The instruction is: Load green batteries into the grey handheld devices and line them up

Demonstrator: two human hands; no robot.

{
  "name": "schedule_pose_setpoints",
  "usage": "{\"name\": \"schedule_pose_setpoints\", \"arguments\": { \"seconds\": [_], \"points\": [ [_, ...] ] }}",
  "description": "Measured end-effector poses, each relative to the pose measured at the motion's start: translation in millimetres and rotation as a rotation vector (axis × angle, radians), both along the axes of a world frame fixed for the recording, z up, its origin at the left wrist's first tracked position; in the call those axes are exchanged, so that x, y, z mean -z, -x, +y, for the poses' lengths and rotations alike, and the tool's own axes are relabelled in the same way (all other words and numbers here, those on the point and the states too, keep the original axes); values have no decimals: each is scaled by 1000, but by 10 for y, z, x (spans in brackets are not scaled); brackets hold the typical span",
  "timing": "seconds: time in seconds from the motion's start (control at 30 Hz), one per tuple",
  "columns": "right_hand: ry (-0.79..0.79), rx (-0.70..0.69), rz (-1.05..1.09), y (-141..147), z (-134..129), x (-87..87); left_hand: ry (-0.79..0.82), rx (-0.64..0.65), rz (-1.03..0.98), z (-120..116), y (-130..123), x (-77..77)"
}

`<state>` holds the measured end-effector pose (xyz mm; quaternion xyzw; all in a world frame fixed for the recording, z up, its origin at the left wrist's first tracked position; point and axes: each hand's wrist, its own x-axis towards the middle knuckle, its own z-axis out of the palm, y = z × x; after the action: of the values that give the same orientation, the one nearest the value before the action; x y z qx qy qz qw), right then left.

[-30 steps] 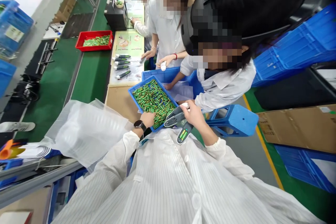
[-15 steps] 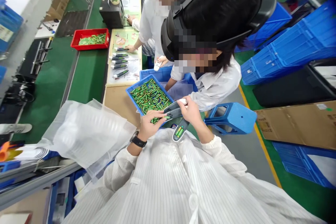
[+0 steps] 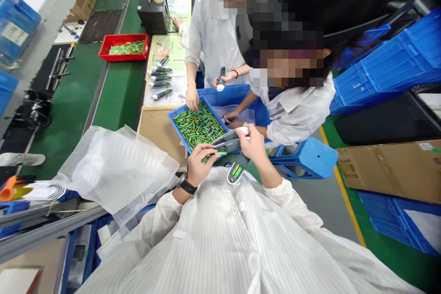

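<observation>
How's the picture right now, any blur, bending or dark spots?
Head view: bright light, dark upper right corner; same view: the striped white fabric coat stretches toward the edges; same view: small green cylindrical batteries look fairly sharp.

- A white, finely striped coat (image 3: 213, 234) with round buttons (image 3: 254, 258) is being worn.
- Loose sleeves (image 3: 289, 200) are being gathered at the cuffs (image 3: 278, 186).
- A black wrist strap (image 3: 188, 187) is being worn.

We have batteries (image 3: 198, 125) in the tray (image 3: 178, 133), a co-worker's hand (image 3: 192, 97) at its far edge. Our left hand (image 3: 199, 165) is at its near side, our right hand (image 3: 253, 144), with two devices (image 3: 240, 164), at its right. Left of the tray lies plastic (image 3: 120, 170); beyond the tray, more devices (image 3: 160, 84) on a mat (image 3: 176, 89), a bin (image 3: 124, 58) farther left; right, a stool (image 3: 315, 158).
</observation>
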<state>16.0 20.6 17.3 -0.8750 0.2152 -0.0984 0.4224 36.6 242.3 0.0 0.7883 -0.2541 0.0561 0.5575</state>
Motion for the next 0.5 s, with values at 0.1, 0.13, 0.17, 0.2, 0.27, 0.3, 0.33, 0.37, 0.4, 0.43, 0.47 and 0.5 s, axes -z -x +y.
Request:
{"name": "schedule_pose_setpoints", "arguments": {
  "seconds": [0.1, 0.13, 0.17, 0.2, 0.27, 0.3, 0.33, 0.37, 0.4, 0.43, 0.47, 0.5],
  "points": [
    [27, -1, 24, 13, -8, -28, -9, -20, 43, -25, 23, -26],
    [31, -3, 27, 14, -13, -34, -18, -10, 52, -31, 25, -36],
    [35, -4, 28, 14, -18, -37, -30, -1, 59, -35, 24, -45],
    [38, -6, 27, 11, -23, -37, -42, 5, 67, -38, 19, -51],
    [43, -4, 26, -3, -28, -30, -59, 13, 87, -41, 0, -47],
    [44, 1, 27, -12, -30, -24, -60, 18, 102, -43, -13, -33],
    [47, 7, 32, -21, -31, -16, -56, 30, 122, -46, -26, -9],
    [53, 12, 38, -29, -32, -8, -48, 48, 150, -52, -38, 24],
    [62, 15, 43, -36, -31, 2, -32, 67, 189, -60, -49, 66],
    [74, 15, 47, -40, -29, 13, -3, 83, 243, -70, -58, 115],
    [89, 15, 48, -42, -25, 24, 38, 95, 310, -83, -63, 167],
    [102, 11, 49, -40, -19, 37, 89, 103, 387, -96, -65, 218]
  ]
}}
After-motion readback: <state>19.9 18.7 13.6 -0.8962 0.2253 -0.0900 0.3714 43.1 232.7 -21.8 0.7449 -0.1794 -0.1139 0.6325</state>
